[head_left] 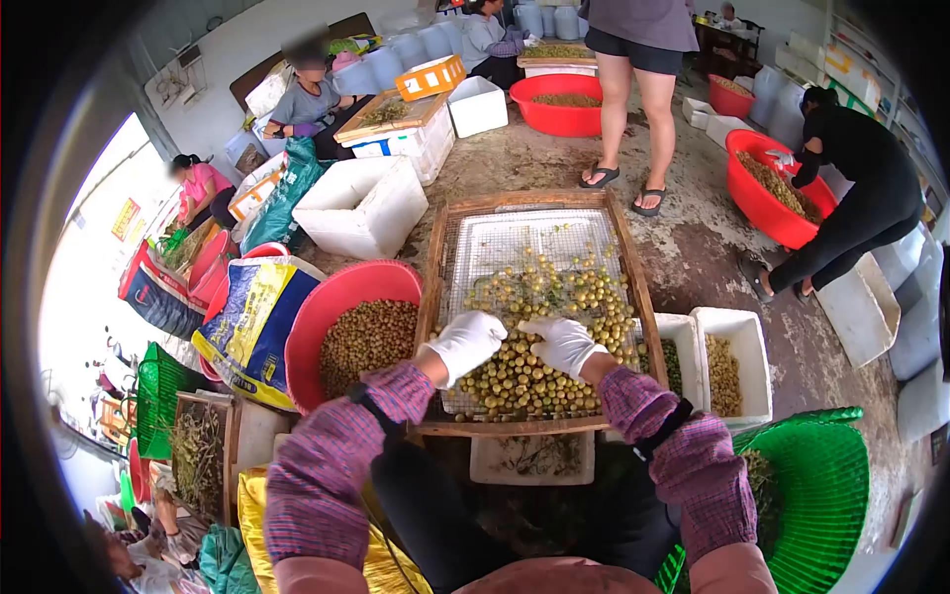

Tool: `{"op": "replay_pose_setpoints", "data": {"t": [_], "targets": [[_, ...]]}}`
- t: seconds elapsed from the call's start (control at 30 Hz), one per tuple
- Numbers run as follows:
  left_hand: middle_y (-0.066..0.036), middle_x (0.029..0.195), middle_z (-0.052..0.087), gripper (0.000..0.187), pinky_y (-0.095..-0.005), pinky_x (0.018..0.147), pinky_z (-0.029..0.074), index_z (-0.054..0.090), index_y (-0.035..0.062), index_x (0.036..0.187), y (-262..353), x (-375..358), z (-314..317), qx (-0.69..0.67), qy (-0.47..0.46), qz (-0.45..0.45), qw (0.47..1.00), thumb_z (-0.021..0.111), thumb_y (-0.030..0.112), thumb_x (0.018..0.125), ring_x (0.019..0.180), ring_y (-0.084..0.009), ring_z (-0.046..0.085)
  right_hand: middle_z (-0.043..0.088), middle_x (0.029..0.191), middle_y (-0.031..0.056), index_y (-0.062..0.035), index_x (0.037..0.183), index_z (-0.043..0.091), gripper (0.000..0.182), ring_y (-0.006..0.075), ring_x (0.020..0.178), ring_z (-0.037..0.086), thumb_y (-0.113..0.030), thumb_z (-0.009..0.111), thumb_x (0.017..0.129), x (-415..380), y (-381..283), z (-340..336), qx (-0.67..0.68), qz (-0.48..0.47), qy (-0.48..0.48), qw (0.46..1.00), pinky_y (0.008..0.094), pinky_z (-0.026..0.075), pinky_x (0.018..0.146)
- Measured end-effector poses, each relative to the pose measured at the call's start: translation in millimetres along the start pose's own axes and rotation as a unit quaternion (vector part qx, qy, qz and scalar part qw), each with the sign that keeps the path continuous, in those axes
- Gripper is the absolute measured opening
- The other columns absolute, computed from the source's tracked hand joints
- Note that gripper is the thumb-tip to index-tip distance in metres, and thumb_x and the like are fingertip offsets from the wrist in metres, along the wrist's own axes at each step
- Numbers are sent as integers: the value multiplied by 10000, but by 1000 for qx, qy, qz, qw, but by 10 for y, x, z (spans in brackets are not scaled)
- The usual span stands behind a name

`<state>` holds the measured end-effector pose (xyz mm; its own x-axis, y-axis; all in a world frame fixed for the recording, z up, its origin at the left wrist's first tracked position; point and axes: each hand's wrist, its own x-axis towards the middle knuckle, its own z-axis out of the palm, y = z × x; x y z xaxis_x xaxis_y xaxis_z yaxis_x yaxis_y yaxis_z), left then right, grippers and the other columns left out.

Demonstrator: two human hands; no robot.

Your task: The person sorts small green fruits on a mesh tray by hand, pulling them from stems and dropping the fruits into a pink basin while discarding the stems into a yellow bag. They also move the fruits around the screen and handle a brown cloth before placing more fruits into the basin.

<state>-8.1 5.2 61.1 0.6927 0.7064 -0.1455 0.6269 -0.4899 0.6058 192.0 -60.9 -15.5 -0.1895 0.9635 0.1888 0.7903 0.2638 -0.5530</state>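
Note:
A wood-framed wire mesh screen (634, 259) lies before me, its lower half heaped with small round yellow-green fruits (524, 376). My left hand (467, 346), in a white glove, hangs over the left side of the heap with its fingers curled closed. Close by on the right, my right hand (564, 345), also white-gloved, has its fingertips pinched together just above the fruits. Whatever sits between the fingers of either hand is hidden. Under the far part of the mesh a white surface shows through.
Left of the screen stands a red basin (307, 332) of browner fruits. White foam boxes (749, 346) with fruits adjoin its right side, and a green basket (816, 495) is lower right. A white tray (485, 465) sits below. Other people work around the room; one stands beyond the screen.

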Motion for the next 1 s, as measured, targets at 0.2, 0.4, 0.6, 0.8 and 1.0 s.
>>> {"op": "replay_pose_setpoints", "data": {"t": [0.2, 0.4, 0.6, 0.8, 1.0], "targets": [[-162, 917, 661, 198, -382, 763, 498, 685, 66, 971, -328, 125, 620, 69, 52, -2, 996, 647, 144, 793, 855, -312, 638, 651, 978, 145, -93, 1018, 670, 300, 325, 916, 628, -154, 613, 729, 173, -117, 133, -148, -19, -111, 983, 411, 510, 780], [-139, 966, 644, 250, -365, 808, 489, 692, 82, 981, -226, 206, 662, 40, 20, 24, 999, 698, 231, 781, 925, -294, 625, 666, 892, 139, -102, 969, 670, 235, 325, 877, 632, -199, 611, 764, 46, 148, 41, -49, 37, -25, 998, 419, 497, 784], [-90, 1002, 638, 244, -369, 822, 493, 697, 125, 988, -184, 259, 639, 98, 29, 72, 992, 699, 255, 781, 921, -290, 620, 659, 790, 100, -108, 946, 673, 205, 236, 727, 641, -177, 697, 755, -16, 63, -158, 142, 121, 14, 982, 337, 508, 681], [-73, 869, 647, 136, -371, 767, 497, 684, 119, 885, -252, 293, 718, 100, 23, 49, 993, 682, 206, 780, 840, -281, 635, 662, 774, 76, -80, 939, 670, 209, 182, 730, 647, -180, 708, 759, -47, 10, -173, 155, 104, 43, 981, 307, 506, 671], [-48, 919, 613, 144, -374, 748, 505, 696, 145, 897, -173, -31, 575, 144, -86, 202, 965, 643, 125, 765, 871, -270, 626, 681, 843, 114, -61, 957, 665, 190, 236, 785, 657, -167, 686, 800, -121, 93, -91, 240, 175, 68, 952, 324, 505, 721]]}}
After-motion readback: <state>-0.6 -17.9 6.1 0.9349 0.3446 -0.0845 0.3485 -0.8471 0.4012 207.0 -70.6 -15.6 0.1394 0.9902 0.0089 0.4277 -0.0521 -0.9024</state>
